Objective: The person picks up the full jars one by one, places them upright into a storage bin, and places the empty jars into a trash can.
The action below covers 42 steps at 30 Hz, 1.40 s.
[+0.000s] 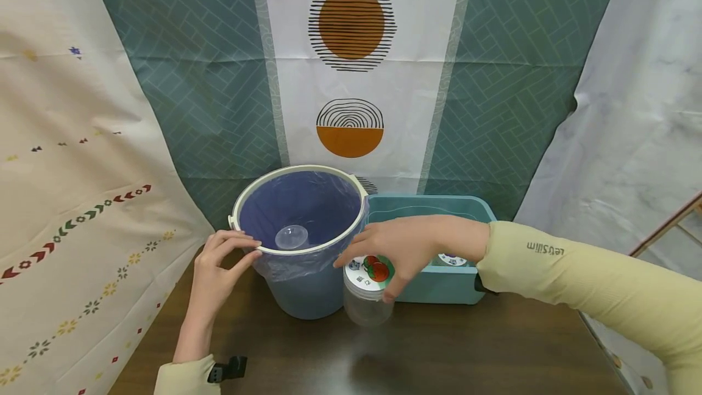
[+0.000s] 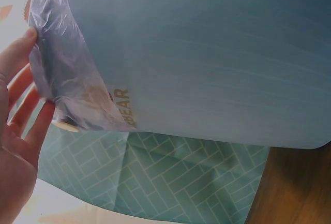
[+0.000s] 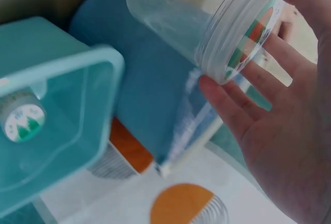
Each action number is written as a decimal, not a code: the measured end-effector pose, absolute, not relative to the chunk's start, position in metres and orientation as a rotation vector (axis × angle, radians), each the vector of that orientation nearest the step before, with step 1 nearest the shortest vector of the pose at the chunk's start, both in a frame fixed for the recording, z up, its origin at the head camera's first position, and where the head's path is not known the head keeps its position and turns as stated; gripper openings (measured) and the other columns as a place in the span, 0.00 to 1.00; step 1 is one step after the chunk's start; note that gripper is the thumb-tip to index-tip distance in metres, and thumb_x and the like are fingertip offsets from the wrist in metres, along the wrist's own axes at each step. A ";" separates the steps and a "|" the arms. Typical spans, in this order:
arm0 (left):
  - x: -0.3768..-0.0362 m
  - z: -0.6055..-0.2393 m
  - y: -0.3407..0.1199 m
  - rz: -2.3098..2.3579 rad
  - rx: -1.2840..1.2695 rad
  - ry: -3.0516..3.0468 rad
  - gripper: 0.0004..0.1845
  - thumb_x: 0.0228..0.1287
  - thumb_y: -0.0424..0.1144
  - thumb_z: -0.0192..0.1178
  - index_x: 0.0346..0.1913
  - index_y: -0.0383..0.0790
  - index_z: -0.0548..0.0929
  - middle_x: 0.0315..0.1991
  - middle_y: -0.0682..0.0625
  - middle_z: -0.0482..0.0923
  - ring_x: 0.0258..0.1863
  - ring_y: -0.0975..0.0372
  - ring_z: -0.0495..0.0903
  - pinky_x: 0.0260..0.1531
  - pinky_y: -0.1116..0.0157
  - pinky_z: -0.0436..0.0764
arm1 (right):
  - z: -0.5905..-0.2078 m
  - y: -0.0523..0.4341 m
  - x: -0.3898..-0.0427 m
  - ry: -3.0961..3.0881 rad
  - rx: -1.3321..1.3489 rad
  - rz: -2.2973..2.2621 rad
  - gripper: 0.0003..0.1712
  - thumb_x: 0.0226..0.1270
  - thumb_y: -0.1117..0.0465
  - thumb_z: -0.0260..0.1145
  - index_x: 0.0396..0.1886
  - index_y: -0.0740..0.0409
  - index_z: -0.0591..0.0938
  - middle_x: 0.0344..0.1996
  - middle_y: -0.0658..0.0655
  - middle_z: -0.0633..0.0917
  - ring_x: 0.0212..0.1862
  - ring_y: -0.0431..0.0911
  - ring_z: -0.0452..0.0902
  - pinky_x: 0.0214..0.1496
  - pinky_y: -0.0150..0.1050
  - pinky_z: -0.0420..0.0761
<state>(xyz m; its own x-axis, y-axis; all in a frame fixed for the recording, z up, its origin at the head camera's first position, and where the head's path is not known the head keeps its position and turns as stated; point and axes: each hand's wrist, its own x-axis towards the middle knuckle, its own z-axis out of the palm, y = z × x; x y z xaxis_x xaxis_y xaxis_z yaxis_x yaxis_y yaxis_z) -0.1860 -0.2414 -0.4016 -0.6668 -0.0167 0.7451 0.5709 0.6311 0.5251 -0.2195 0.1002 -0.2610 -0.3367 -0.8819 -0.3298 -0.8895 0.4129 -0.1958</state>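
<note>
A blue trash can lined with a thin clear bag stands on the table, its cream rim facing up. My left hand holds the near-left part of that rim, fingertips over the edge on the bag. A small clear plastic cup or lid lies inside the can. My right hand grips a clear plastic jar around its lid, which bears a label with red tomatoes. The jar hangs upright beside the can, lid uppermost.
Right of the trash can stands a teal bin containing at least one jar with a green-tree label. The brown table meets a patterned cloth behind and a cream cloth at left.
</note>
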 end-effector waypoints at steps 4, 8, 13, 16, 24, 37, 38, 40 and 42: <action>-0.186 -0.401 -0.243 -1.014 -0.410 -2.139 0.14 0.46 0.26 0.76 0.37 0.43 0.90 0.41 0.48 0.82 0.51 0.76 0.71 0.54 0.79 0.66 | -0.239 0.092 -0.228 2.266 -1.523 -0.047 0.45 0.55 0.45 0.74 0.73 0.38 0.66 0.67 0.41 0.72 0.60 0.39 0.66 0.57 0.36 0.75; -0.187 -0.402 -0.244 -0.997 -0.430 -2.129 0.14 0.46 0.25 0.76 0.37 0.43 0.89 0.40 0.49 0.82 0.50 0.76 0.71 0.53 0.80 0.66 | -0.220 0.081 -0.240 2.255 -1.529 -0.100 0.46 0.55 0.46 0.74 0.73 0.40 0.66 0.69 0.43 0.71 0.62 0.41 0.67 0.60 0.41 0.74; -0.188 -0.403 -0.243 -0.976 -0.462 -2.085 0.16 0.43 0.24 0.76 0.36 0.43 0.89 0.39 0.48 0.82 0.49 0.75 0.71 0.53 0.80 0.66 | -0.204 0.070 -0.259 2.225 -1.474 -0.171 0.41 0.56 0.47 0.73 0.70 0.42 0.69 0.67 0.45 0.74 0.60 0.43 0.70 0.58 0.40 0.78; -0.188 -0.403 -0.241 -0.968 -0.479 -2.067 0.17 0.42 0.23 0.76 0.36 0.43 0.89 0.39 0.48 0.82 0.49 0.74 0.71 0.52 0.81 0.66 | -0.197 0.066 -0.268 2.206 -1.415 -0.186 0.39 0.56 0.46 0.73 0.68 0.43 0.71 0.63 0.46 0.76 0.57 0.45 0.71 0.55 0.39 0.79; -0.188 -0.402 -0.239 -0.962 -0.487 -2.058 0.18 0.40 0.23 0.76 0.35 0.44 0.89 0.38 0.49 0.82 0.48 0.73 0.72 0.52 0.81 0.65 | -0.184 0.059 -0.285 2.272 -1.427 -0.236 0.39 0.56 0.47 0.72 0.69 0.44 0.72 0.64 0.48 0.76 0.58 0.46 0.74 0.54 0.41 0.80; -0.189 -0.401 -0.240 -0.976 -0.489 -2.053 0.17 0.41 0.23 0.76 0.36 0.44 0.89 0.39 0.49 0.82 0.49 0.73 0.72 0.52 0.80 0.66 | -0.182 0.034 -0.310 2.445 -1.358 -0.127 0.40 0.54 0.46 0.74 0.68 0.42 0.72 0.65 0.48 0.75 0.63 0.50 0.71 0.58 0.45 0.79; -0.188 -0.401 -0.240 -0.978 -0.486 -2.055 0.17 0.42 0.23 0.76 0.36 0.44 0.89 0.39 0.49 0.82 0.49 0.73 0.72 0.52 0.80 0.66 | -0.182 0.032 -0.312 2.455 -1.351 -0.122 0.40 0.54 0.46 0.74 0.68 0.41 0.72 0.65 0.48 0.75 0.63 0.50 0.71 0.59 0.45 0.78; -0.188 -0.400 -0.241 -0.985 -0.479 -2.062 0.17 0.43 0.24 0.76 0.36 0.45 0.89 0.39 0.50 0.82 0.49 0.74 0.71 0.52 0.80 0.66 | -0.183 0.027 -0.317 2.475 -1.333 -0.121 0.40 0.54 0.45 0.74 0.68 0.42 0.72 0.65 0.48 0.76 0.64 0.51 0.71 0.60 0.46 0.78; -0.188 -0.401 -0.242 -0.989 -0.472 -2.066 0.17 0.43 0.24 0.76 0.36 0.44 0.89 0.39 0.50 0.82 0.49 0.75 0.71 0.52 0.79 0.66 | -0.185 0.023 -0.322 2.503 -1.315 -0.115 0.41 0.54 0.45 0.75 0.68 0.41 0.72 0.65 0.48 0.76 0.64 0.51 0.71 0.62 0.47 0.77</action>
